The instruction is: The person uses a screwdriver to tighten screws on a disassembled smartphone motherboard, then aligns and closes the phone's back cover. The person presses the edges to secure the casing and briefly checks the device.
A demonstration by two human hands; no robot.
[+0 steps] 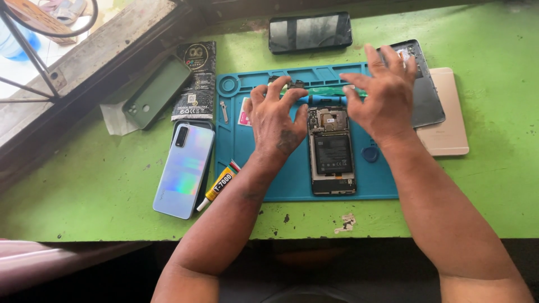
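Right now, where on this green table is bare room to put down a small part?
Bare green table lies right of the blue mat, below the gold phone. A strip lies before the mat's near edge, and another left of the iridescent phone. It is crowded around the opened phone, where the left hand and right hand work.

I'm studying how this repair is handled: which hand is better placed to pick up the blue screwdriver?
Probably the left hand: its fingertips sit over the blue screwdriver handle, above the opened phone; the right hand hovers nearer the tip.
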